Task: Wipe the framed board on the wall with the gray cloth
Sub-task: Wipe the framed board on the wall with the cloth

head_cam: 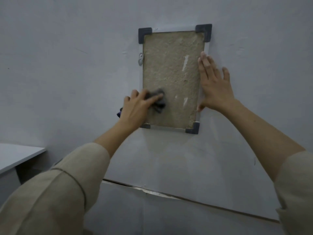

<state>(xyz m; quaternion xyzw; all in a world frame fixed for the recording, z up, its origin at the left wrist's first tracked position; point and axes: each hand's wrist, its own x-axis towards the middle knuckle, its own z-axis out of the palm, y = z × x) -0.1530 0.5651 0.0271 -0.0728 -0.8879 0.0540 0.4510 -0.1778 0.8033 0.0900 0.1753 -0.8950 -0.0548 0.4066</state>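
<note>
On the wall (67,48), the framed board (171,65) hangs above a cracked panel seam (152,192), a tabletop (17,155) at lower left. Left hand (137,107) presses the gray cloth (160,100) against the board's lower-left area, fingers over it. Right hand (215,85) lies flat and spread on the board's right edge.

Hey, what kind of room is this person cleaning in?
Probably a plain office or workroom, though little shows. A painted gray wall carries a small metal-framed board, and the corner of a white desk juts in at lower left. No household furnishings appear.
</note>
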